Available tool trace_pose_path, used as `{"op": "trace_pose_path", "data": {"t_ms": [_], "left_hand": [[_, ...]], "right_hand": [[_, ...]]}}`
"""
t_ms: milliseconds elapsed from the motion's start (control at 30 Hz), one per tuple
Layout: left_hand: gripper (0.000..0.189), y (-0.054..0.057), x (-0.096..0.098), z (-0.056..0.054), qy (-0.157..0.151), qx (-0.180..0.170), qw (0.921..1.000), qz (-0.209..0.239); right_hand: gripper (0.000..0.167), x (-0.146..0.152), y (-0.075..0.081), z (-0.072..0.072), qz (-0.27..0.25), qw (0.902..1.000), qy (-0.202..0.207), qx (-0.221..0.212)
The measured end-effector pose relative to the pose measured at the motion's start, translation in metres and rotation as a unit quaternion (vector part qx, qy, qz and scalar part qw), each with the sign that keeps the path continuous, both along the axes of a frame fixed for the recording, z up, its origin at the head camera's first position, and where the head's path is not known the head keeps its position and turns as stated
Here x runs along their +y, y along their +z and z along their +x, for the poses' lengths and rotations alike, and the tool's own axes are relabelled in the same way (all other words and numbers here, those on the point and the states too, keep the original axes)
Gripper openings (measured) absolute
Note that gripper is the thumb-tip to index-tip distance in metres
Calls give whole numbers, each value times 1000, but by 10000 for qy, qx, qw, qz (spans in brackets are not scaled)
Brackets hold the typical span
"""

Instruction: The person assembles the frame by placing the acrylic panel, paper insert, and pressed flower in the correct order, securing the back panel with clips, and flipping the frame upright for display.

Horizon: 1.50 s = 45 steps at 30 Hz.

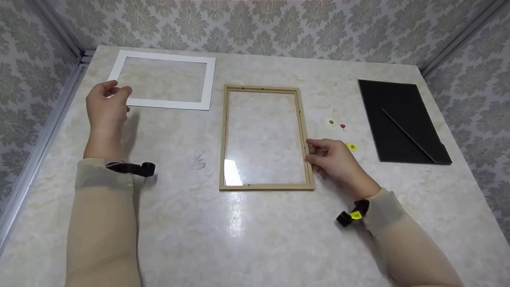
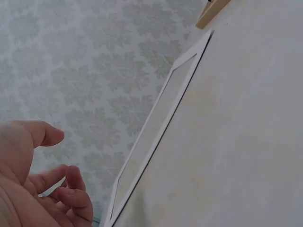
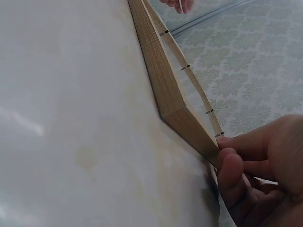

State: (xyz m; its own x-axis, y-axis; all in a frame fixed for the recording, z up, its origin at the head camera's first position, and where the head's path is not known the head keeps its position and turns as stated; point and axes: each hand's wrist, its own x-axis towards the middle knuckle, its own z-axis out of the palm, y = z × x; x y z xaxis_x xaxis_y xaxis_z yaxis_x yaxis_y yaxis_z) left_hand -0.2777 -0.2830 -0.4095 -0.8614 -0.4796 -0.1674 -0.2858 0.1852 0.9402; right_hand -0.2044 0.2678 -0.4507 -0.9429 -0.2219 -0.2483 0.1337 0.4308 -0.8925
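Note:
A light wooden picture frame (image 1: 310,175) lies flat at the middle of the table, its inner edge dotted with small dark metal tabs. My right hand (image 1: 332,161) grips its right side with thumb and finger; the right wrist view shows the fingertips (image 3: 231,168) at the wooden edge. To the left, my left hand (image 1: 106,105) hovers by the near left corner of a white rectangular mat (image 1: 209,83). Between its thumb and curled fingers (image 2: 78,198) there is nothing, with a gap showing in the left wrist view.
A black backing board (image 1: 398,135) with an easel leg lies at the right. Small dried flowers, white (image 1: 331,122), red (image 1: 342,126) and yellow (image 1: 351,147), lie beside the frame. A clear jagged-edged piece (image 1: 199,160) is left of it. Patterned walls (image 1: 239,24) enclose the table.

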Motion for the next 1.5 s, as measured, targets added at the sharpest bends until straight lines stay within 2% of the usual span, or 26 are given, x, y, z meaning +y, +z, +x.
{"op": "trace_pose_path", "data": {"t_ms": [100,167,300,400,467,533,633,700,767,1000,1100,1300,1400,1433,1500], "left_hand": [[77,-8,-14,-4,26,-214,9997,90],[85,-11,-21,-6,-13,-414,9991,-9],[100,-16,-32,-10,89,-727,9970,-258],[109,-20,-36,-13,151,-825,9955,-435],[111,-24,-37,-15,144,-856,9937,-711],[111,-28,-38,-15,93,-924,9889,-1161],[109,-32,-40,-12,58,-1088,9745,-1961],[109,-32,-41,-11,47,-1164,9671,-2261],[108,-32,-41,-12,61,-1166,9647,-2360],[110,-27,-43,-15,103,-1337,9682,-2114],[113,-26,-42,-15,38,-1363,9724,-1891],[109,-23,-40,-13,-109,-969,9841,-1487],[108,-22,-41,-11,-154,-545,9936,-976],[106,-22,-42,-10,-152,-317,9980,-530],[102,-21,-45,-8,-76,179,9993,335]], "right_hand": [[61,2,1,-1,125,9998,67,112],[61,2,1,-2,142,9997,94,154],[62,1,1,-3,-19,10000,28,38],[62,1,-1,-2,-116,9999,-30,-91],[63,1,-1,-2,-97,9998,-51,-135],[62,2,-2,-1,-26,9999,-46,-125],[62,3,-2,0,23,9999,-43,-104],[62,2,-1,0,0,9999,-55,-110],[62,2,-1,0,-40,9998,-78,-150],[62,2,1,-1,141,9998,-65,-113],[62,1,2,-1,137,9997,-105,-147],[62,1,3,-1,156,9997,-100,-128],[62,1,3,-1,212,9997,-67,-95],[61,0,3,-1,236,9997,-64,-77],[61,0,3,-1,262,9996,-39,-54]]}}
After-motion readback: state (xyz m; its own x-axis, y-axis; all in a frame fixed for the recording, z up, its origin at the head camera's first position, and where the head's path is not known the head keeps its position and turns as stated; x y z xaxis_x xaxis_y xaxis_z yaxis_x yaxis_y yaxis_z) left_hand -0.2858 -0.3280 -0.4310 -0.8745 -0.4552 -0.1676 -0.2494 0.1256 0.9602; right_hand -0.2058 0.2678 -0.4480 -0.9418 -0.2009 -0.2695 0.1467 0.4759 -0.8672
